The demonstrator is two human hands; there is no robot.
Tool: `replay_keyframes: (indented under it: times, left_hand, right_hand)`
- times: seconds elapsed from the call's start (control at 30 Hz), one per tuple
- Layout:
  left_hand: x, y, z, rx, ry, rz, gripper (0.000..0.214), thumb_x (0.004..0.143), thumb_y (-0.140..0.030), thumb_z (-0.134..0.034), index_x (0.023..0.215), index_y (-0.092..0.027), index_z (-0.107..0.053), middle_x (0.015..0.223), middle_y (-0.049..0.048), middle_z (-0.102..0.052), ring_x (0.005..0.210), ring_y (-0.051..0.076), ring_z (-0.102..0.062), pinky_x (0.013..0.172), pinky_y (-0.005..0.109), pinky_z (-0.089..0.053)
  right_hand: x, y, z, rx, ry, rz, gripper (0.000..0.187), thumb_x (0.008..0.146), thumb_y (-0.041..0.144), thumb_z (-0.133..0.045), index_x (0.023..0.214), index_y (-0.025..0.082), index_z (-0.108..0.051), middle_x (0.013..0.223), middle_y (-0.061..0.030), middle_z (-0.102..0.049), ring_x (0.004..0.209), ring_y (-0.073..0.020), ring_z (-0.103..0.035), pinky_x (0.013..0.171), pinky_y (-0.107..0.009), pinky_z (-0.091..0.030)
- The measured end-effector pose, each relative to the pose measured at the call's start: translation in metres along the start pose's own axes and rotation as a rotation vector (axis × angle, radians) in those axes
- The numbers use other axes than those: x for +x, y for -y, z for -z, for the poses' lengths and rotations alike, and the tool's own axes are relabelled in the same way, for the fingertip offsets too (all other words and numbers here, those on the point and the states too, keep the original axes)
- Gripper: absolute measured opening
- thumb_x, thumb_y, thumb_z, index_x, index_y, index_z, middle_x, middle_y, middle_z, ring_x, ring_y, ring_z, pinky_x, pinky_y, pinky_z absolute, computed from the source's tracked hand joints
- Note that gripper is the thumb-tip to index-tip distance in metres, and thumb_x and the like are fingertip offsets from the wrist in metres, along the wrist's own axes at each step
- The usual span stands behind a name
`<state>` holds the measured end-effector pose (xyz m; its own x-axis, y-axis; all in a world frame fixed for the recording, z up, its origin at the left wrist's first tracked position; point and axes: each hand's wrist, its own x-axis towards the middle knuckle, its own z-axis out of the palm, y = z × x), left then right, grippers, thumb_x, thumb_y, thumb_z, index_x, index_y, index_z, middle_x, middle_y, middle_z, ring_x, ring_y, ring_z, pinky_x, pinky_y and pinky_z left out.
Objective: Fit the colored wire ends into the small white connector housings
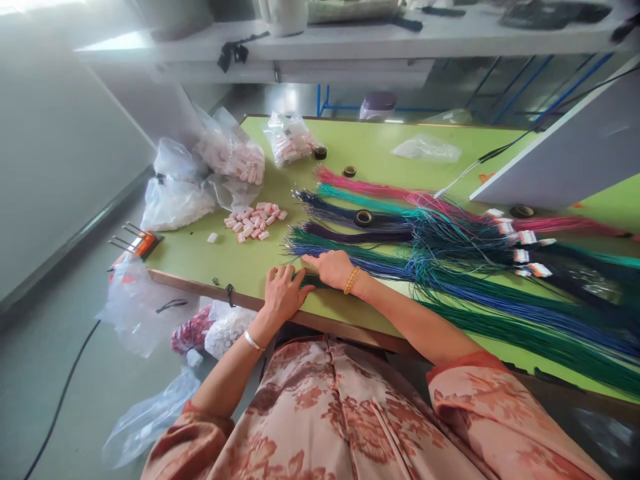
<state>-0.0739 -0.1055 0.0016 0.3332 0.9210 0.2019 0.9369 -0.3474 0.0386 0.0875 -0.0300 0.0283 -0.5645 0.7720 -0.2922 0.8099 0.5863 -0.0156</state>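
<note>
My left hand (283,292) rests at the table's front edge with bent fingers. Its thumb and forefinger close around the end of a bundle of green wires (325,283). Just to the right, my right hand (331,268) lies over the same bundle with its forefinger stretched out to the left. That fingertip is beside the metal-tipped ends of the blue wires (375,265); whether it touches one is too small to tell. Beyond them lie dark purple wires (365,233), navy wires (330,207), teal wires (360,195) and pink wires (370,183), spread lengthwise to the right.
Loose white-and-orange connectors (254,221) form a pile at the left. Plastic bags of connectors (235,157) stand behind it. Black tape rolls (363,217) lie among the wires. An orange block with metal prongs (137,245) sits at the left corner. A grey panel (560,147) rises at right.
</note>
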Motion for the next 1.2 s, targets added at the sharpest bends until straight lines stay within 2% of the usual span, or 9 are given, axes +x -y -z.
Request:
replay_keyframes:
  times: [0.17,0.3,0.4,0.5,0.6,0.77,0.87,0.97,1.2]
  left_hand:
    - [0.001,0.008,-0.003,-0.014,0.036,-0.096,0.027,0.089,-0.041,-0.056,0.099,-0.018,-0.066,0.095,0.0111,-0.063,0.093,0.026,-0.056,0.081,0.038,-0.039]
    - [0.003,0.004,-0.004,-0.012,0.049,-0.118,0.025,0.089,-0.042,-0.055,0.087,-0.019,-0.064,0.086,0.0097,-0.063,0.085,0.024,-0.057,0.076,0.036,-0.039]
    - [0.005,0.006,-0.004,-0.001,0.054,-0.122,0.024,0.089,-0.041,-0.056,0.089,-0.019,-0.064,0.084,0.0095,-0.063,0.083,0.024,-0.057,0.071,0.036,-0.039]
    - [0.005,0.011,-0.006,-0.005,0.018,-0.126,0.025,0.088,-0.041,-0.057,0.091,-0.018,-0.064,0.090,0.0107,-0.064,0.088,0.025,-0.058,0.074,0.036,-0.041]
    - [-0.001,0.014,-0.008,-0.023,-0.001,-0.129,0.026,0.089,-0.041,-0.056,0.094,-0.016,-0.064,0.093,0.0115,-0.064,0.091,0.025,-0.058,0.078,0.037,-0.043]
    - [-0.014,0.005,-0.005,-0.012,0.019,-0.112,0.025,0.092,-0.029,-0.052,0.110,-0.014,-0.061,0.105,0.0133,-0.064,0.101,0.026,-0.058,0.085,0.038,-0.044]
    - [-0.016,0.000,0.000,0.048,0.093,-0.078,0.025,0.093,-0.020,-0.047,0.112,-0.014,-0.062,0.099,0.0127,-0.064,0.095,0.025,-0.059,0.080,0.039,-0.044]
    - [-0.014,0.000,0.002,0.077,0.135,-0.061,0.030,0.091,-0.013,-0.044,0.115,-0.015,-0.062,0.092,0.0117,-0.063,0.087,0.025,-0.059,0.075,0.039,-0.043]
    - [-0.005,0.009,-0.006,-0.020,0.036,0.017,0.025,0.092,-0.025,-0.048,0.109,-0.021,-0.066,0.102,0.0118,-0.065,0.093,0.025,-0.059,0.079,0.039,-0.044]
  right_hand:
    - [0.012,0.008,0.006,0.007,0.003,0.142,0.052,0.095,0.024,-0.038,0.145,0.036,-0.041,0.106,-0.0115,-0.072,0.093,-0.0235,-0.068,0.072,-0.029,-0.044]
    - [0.023,0.011,0.007,0.053,-0.014,0.040,0.052,0.095,0.022,-0.037,0.144,0.035,-0.044,0.102,-0.0104,-0.074,0.090,-0.0224,-0.069,0.071,-0.028,-0.044]
    - [0.022,0.011,0.004,0.077,-0.031,0.092,0.046,0.095,0.025,-0.039,0.139,0.032,-0.051,0.103,-0.0100,-0.073,0.091,-0.0222,-0.068,0.069,-0.027,-0.042]
    - [0.019,0.009,0.001,0.123,-0.115,0.145,0.038,0.098,0.032,-0.036,0.125,0.024,-0.062,0.104,-0.0102,-0.072,0.092,-0.0222,-0.067,0.069,-0.026,-0.041]
    - [0.023,0.008,-0.001,0.168,-0.193,0.154,0.036,0.098,0.033,-0.037,0.121,0.024,-0.063,0.106,-0.0087,-0.071,0.094,-0.0203,-0.065,0.071,-0.025,-0.040]
    - [0.042,0.017,0.001,0.131,-0.175,0.249,0.032,0.097,0.034,-0.038,0.110,0.024,-0.065,0.105,-0.0081,-0.070,0.092,-0.0200,-0.065,0.069,-0.025,-0.040]
    - [0.053,0.023,0.003,0.075,-0.178,0.224,0.027,0.094,0.026,-0.042,0.109,0.015,-0.061,0.106,-0.0139,-0.068,0.094,-0.0230,-0.065,0.070,-0.027,-0.042]
    - [0.058,0.026,0.002,0.065,-0.205,0.107,0.028,0.091,0.019,-0.041,0.114,0.011,-0.056,0.106,-0.0190,-0.067,0.095,-0.0259,-0.065,0.071,-0.029,-0.043]
    - [0.054,0.020,-0.001,0.155,-0.283,0.017,0.031,0.097,0.025,-0.035,0.115,0.017,-0.058,0.109,-0.0141,-0.066,0.095,-0.0236,-0.064,0.072,-0.028,-0.042]
